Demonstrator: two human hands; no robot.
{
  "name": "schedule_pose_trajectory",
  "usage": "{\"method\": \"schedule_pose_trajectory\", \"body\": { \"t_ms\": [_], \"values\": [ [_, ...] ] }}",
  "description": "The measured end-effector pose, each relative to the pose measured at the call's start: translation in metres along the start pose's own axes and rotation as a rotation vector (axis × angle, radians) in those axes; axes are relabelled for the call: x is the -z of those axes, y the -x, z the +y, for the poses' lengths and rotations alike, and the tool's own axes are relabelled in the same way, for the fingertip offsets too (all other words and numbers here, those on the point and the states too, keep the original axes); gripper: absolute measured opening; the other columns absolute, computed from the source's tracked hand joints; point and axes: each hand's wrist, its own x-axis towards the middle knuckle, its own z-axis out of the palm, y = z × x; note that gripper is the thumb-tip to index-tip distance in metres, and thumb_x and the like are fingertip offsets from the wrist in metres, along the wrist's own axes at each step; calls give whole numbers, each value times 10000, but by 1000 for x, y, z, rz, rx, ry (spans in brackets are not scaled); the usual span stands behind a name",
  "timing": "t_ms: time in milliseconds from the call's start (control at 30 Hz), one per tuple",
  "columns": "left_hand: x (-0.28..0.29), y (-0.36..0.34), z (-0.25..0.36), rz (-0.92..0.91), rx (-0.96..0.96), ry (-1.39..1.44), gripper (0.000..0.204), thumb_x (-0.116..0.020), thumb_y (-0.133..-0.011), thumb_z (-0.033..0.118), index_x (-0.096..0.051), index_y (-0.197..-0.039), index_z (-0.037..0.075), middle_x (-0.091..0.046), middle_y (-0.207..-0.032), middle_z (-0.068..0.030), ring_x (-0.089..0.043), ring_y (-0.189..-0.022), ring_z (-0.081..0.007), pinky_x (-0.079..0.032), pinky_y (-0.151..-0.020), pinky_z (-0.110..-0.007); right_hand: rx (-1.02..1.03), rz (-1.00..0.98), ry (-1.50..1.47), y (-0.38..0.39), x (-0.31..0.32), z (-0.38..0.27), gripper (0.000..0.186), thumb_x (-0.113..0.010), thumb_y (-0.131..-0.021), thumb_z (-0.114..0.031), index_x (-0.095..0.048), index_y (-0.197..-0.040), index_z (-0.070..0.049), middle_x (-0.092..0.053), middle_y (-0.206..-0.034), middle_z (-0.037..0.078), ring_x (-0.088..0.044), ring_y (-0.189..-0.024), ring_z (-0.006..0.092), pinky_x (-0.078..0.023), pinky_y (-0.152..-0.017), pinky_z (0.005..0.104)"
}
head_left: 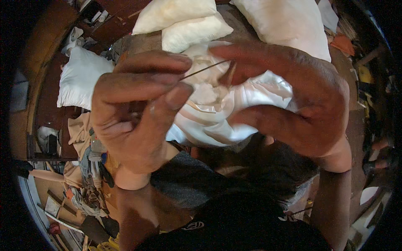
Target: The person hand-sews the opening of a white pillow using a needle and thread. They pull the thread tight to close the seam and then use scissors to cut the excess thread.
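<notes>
My left hand (138,104) is closed in a pinch, thumb against fingers, on a thin dark needle (205,70) that points up to the right. The needle's far end reaches the fingertips of my right hand (293,92). That hand is blurred by motion, with its thumb and forefinger wide apart. Whether its fingers touch the needle I cannot tell. Below and behind both hands, a shiny white satin cushion cover (201,129) lies over my lap. White stuffing (205,93) shows in its opening. Any thread is too fine to make out.
Two stuffed white pillows (197,31) lie beyond the cover, and a larger one (289,25) is at the far right. Another white pillow (81,79) rests at the left. Crumpled cloth and clutter (90,184) fill the lower left.
</notes>
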Motion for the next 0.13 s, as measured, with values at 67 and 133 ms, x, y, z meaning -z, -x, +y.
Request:
{"method": "schedule_pose_trajectory", "body": {
  "t_ms": [67,133],
  "values": [
    [-6,3,-7,6,23,-1,167,-654,-897,-49,-579,-1016,40,-649,-1036,-221,-643,-1016,-326,-543,-910,-477,-81,105,-132,6,-10,-5,489,-766,-860,-124,-613,-1288,56,-717,-949,123,-686,-874,184,-533,-805,307],
    [-7,5,-20,-4,49,54,175,-650,-909,-53,-598,-1035,58,-646,-1071,-216,-645,-1013,-318,-548,-923,-462,-161,198,-220,11,-18,-5,458,-744,-884,-119,-614,-1293,41,-713,-917,114,-680,-847,171,-534,-784,304]
  ]
}}
